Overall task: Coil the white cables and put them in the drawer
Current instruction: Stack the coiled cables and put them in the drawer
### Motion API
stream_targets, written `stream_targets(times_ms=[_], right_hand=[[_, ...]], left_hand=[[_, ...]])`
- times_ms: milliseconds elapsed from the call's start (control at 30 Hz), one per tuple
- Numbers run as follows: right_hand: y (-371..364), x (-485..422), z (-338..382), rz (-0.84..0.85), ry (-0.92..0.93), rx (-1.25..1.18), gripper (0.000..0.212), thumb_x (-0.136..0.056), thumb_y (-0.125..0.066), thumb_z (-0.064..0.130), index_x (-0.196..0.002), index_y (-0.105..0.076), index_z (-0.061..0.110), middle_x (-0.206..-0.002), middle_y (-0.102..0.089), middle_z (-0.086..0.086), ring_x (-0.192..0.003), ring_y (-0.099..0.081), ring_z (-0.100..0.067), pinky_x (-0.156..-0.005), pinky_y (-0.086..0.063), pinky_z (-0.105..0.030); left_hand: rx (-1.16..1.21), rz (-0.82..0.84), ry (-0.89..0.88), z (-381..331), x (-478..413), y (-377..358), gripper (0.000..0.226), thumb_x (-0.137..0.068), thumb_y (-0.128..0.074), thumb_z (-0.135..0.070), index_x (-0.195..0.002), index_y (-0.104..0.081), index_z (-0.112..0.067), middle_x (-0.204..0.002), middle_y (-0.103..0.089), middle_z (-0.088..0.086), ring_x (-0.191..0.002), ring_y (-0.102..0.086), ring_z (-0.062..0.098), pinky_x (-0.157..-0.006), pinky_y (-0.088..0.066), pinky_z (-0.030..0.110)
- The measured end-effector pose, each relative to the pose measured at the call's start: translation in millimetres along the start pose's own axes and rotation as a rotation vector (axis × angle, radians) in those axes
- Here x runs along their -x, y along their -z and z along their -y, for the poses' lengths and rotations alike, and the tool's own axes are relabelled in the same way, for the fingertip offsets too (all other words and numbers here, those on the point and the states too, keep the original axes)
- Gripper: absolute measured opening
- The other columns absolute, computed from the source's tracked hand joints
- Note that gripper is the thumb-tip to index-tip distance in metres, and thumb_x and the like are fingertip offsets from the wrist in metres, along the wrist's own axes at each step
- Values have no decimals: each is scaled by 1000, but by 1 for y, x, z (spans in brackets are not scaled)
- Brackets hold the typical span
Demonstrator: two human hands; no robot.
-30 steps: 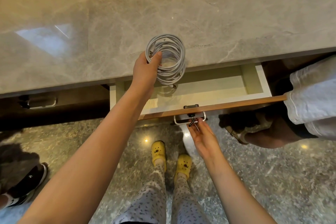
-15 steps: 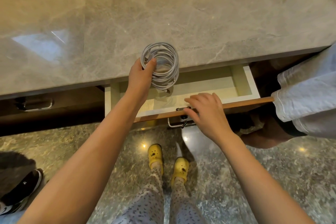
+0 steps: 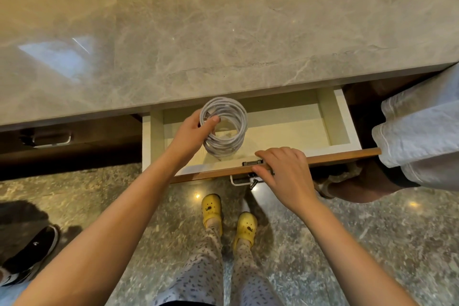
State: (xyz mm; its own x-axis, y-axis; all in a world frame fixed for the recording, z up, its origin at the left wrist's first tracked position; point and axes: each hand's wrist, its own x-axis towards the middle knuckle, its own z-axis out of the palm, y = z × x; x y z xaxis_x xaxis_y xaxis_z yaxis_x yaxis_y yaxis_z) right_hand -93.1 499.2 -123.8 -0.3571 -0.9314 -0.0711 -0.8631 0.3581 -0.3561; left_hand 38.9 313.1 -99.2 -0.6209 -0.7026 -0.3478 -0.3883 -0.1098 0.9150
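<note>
Left hand (image 3: 191,131) wraps the near-left side of the cable coil (image 3: 232,143). Fingers are curled round the bundled loops and the thumb lies over the top strands. I grip all the turns at one spot so the loops cannot spring apart. The coil is white, several turns, standing on edge and tilted, with its ring open toward me.

The coil hangs inside the open drawer (image 3: 345,117), in its left half, just beyond my right hand. The lowest loops sit close to the drawer floor; I cannot tell if they touch it.

Right hand (image 3: 285,171) is clamped on the drawer front (image 3: 335,155). Fingers hook over its top edge, with the thumb on the outer face beside the metal handle (image 3: 238,181). My reading: it steadies the drawer and keeps it pulled out while the left hand lowers the load.

The hands are apart, with the coil's near edge between them.

The worktop (image 3: 223,32) lies beyond both hands and overhangs the back of the drawer. That is why the coil goes in low and toward the front.

Judgement: coiling looks finished for this cable, and placing it is the step in hand. The next move calls for laying the coil flat before I let go. Released on edge, the loops may slump open or catch the worktop edge when the drawer slides in.
</note>
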Motion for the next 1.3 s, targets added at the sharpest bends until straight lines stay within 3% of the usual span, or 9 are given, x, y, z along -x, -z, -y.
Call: stream_targets(times_ms=[100, 167, 400, 667, 733, 933, 1133, 1200, 1300], right_hand=[[-1, 4, 1, 6, -15, -12, 53, -89, -31, 58, -112, -64, 24, -101, -67, 10, -96, -59, -18, -85, -26, -26], [-1, 6, 2, -3, -26, -18, 53, -88, -32, 58, -110, -64, 23, -101, -67, 9, -97, -60, -18, -85, -26, -26], [-2, 9, 2, -17, -35, -22, 49, -88, -35, 57, -107, -65, 23, -99, -68, 8, -94, -61, -18, -84, -26, -26], [-2, 10, 3, -31, -38, -15, 49, -88, -35, 56, -106, -65, 23, -97, -67, 8, -93, -61, -18, -84, -25, -26], [-3, 10, 3, -30, -39, -6, 49, -88, -35, 57, -107, -65, 23, -97, -67, 8, -93, -61, -18, -84, -25, -26], [-4, 6, 2, -22, -41, 8, 52, -87, -32, 58, -108, -65, 23, -97, -67, 8, -94, -60, -19, -85, -24, -26], [-2, -6, 1, -18, -22, 16, 54, -87, -29, 58, -109, -64, 23, -100, -67, 7, -96, -59, -19, -85, -23, -28], [-2, -10, 1, -21, -20, 22, 54, -87, -29, 58, -109, -65, 23, -100, -67, 7, -95, -59, -20, -85, -23, -28], [-1, -18, -1, -30, -17, 9, 54, -87, -29, 58, -108, -65, 23, -99, -67, 7, -95, -59, -20, -84, -23, -28]], left_hand=[[-102, 101, 75, 6, -5, -3, 16, -96, -49, -22, -110, -57, -21, -86, -61, -5, -73, -57, 9, -62, -47, 16], [-124, 175, 144, 12, -14, -7, 13, -96, -49, -22, -106, -58, -23, -93, -64, 0, -80, -60, 15, -69, -50, 22], [-214, 216, 267, 32, -44, -18, 35, -96, -51, -26, -128, -51, -15, -121, -61, 7, -104, -59, 18, -88, -46, 27], [-573, 241, 87, 56, -58, -23, 33, -92, -53, -39, -120, -56, -22, -127, -51, 8, -119, -44, 26, -104, -37, 49], [-650, 228, 78, 62, -60, -21, 40, -89, -54, -43, -125, -53, -24, -130, -50, 8, -123, -41, 29, -104, -35, 51], [-676, 143, 50, 60, -48, -14, 90, -81, -60, -55, -150, -14, -19, -149, -35, 8, -138, -27, 31, -110, -30, 49], [-801, 4, 99, 36, -21, -8, 71, -90, -45, -56, -145, -29, -14, -146, -42, 11, -132, -39, 30, -105, -38, 44], [-836, 30, 90, 24, 7, -7, 64, -94, -38, -53, -145, -32, -15, -152, -33, 9, -138, -32, 27, -110, -30, 41], [-846, -144, -122, 20, 59, -15, 60, -95, -40, -47, -147, -28, -19, -154, -26, -2, -143, -21, 17, -116, -17, 35]])
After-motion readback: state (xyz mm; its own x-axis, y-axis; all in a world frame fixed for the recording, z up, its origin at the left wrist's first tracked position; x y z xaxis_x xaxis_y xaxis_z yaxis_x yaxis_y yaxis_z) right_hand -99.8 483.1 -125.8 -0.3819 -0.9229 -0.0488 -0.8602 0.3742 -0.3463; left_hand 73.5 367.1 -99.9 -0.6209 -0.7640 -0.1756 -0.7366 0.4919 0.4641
